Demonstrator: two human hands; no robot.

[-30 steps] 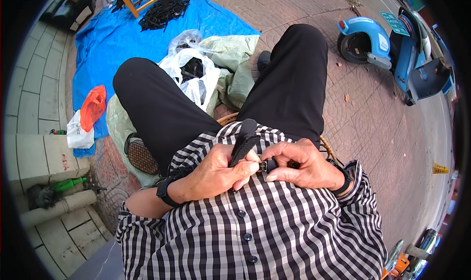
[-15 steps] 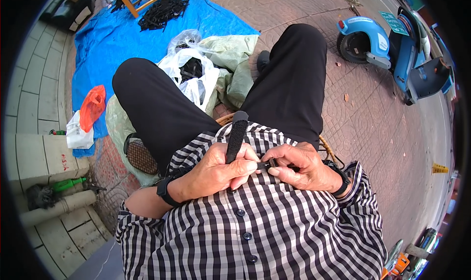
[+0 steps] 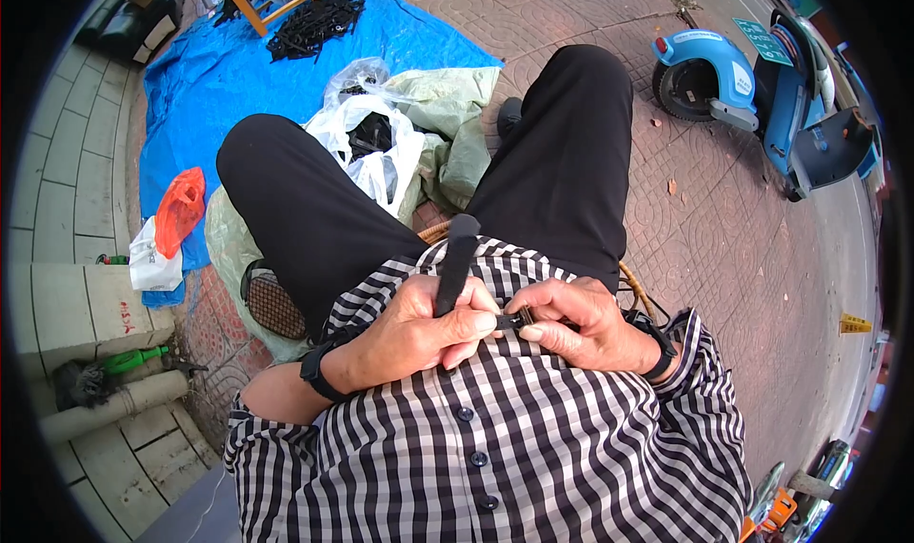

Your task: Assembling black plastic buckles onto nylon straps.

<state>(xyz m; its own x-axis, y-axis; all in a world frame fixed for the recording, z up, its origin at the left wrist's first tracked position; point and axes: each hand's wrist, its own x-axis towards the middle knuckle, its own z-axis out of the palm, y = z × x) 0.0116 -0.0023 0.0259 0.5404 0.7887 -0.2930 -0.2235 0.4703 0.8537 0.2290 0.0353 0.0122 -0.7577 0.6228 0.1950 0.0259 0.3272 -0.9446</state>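
In front of my checked shirt, my left hand is closed around a black strap. The strap's wide, rounded end sticks up past my fingers, and a short narrow piece comes out by the thumb. Between thumb and fingers my right hand pinches a small dark buckle that meets this narrow piece. Whether the strap runs through the buckle is too small to make out. A white plastic bag holding black pieces stands between my knees.
A blue tarp carries a heap of black straps and a wooden stool. Red and white bags lie at the left. A blue scooter is parked at the right. Pale green sacking lies near my legs.
The strap's upper end has turned slightly, showing a smoother face. A little more of the narrow piece and buckle shows between my hands. Both hands keep nearly the same place.
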